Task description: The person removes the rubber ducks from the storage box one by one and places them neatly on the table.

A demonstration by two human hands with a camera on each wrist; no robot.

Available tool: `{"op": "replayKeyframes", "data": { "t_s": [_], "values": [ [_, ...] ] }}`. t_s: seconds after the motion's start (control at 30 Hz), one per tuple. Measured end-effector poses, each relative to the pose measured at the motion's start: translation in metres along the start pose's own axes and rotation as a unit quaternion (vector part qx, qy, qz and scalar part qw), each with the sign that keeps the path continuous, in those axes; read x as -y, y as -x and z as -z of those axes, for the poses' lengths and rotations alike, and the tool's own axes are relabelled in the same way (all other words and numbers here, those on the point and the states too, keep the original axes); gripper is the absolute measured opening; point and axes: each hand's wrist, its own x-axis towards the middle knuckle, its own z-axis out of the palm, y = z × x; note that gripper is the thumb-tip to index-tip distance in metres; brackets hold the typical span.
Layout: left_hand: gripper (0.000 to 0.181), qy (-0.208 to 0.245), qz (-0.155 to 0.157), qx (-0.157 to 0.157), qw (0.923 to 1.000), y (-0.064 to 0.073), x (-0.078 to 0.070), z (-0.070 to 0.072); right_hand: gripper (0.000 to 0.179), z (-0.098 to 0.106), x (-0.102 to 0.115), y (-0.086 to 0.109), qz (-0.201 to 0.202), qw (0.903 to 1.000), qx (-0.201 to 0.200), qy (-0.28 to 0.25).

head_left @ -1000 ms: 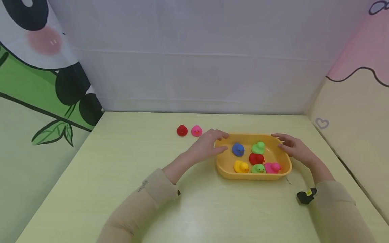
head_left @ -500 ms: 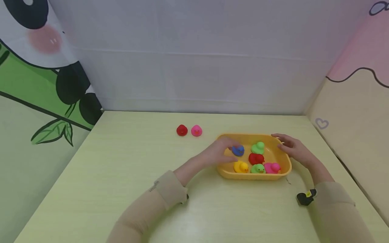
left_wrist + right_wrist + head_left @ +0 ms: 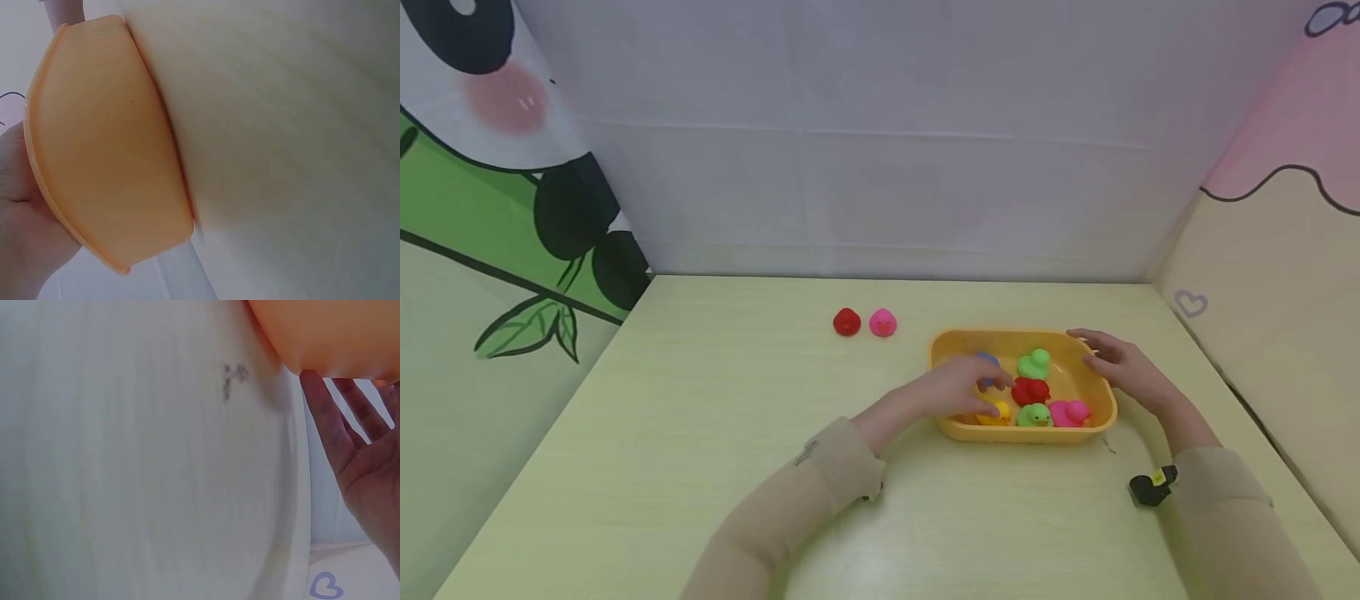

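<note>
My left grip (image 3: 957,387) slides right, fingers parted, bringing the yellow duck (image 3: 996,420) within reach as my straight-fingered right grip (image 3: 1122,367) touches the tray (image 3: 1022,435).

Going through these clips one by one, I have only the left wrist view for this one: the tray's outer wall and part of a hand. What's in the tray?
Observer: In the head view, the tray holds a yellow duck, a pink duck, a red toy, one green duck, another green duck and a mostly hidden blue toy.
Reviewer: Where are the left hand's fingertips, then?
Observer: The left hand reaches into the tray, its thumb over the yellow duck; I can't tell whether they touch.
Reviewer: Anything outside the tray?
Observer: Yes, a second red toy and a second pink duck sit on the table, left of the tray in the head view.
</note>
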Motion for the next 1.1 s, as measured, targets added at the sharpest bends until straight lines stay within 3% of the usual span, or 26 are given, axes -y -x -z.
{"op": "replayKeyframes", "data": {
  "t_s": [0.2, 0.37, 0.6, 1.1],
  "values": [
    [0.038, -0.063, -0.001, 0.034, 0.9974, -0.006, 0.000, -0.002, 0.051, 0.000, -0.001, 0.001, -0.002, 1.0000, 0.001, -0.005],
    [0.036, -0.082, 0.009, 0.051, 0.9953, -0.010, 0.000, -0.004, 0.050, -0.001, -0.002, 0.001, -0.002, 0.9999, 0.000, -0.010],
    [0.033, -0.086, 0.029, 0.059, 0.9941, -0.015, 0.002, -0.007, 0.050, -0.001, -0.002, 0.002, -0.002, 0.9999, -0.002, -0.011],
    [0.030, -0.089, 0.016, 0.050, 0.9947, -0.012, 0.000, -0.003, 0.049, 0.000, 0.004, 0.001, 0.006, 1.0000, -0.006, 0.005]
  ]
}}
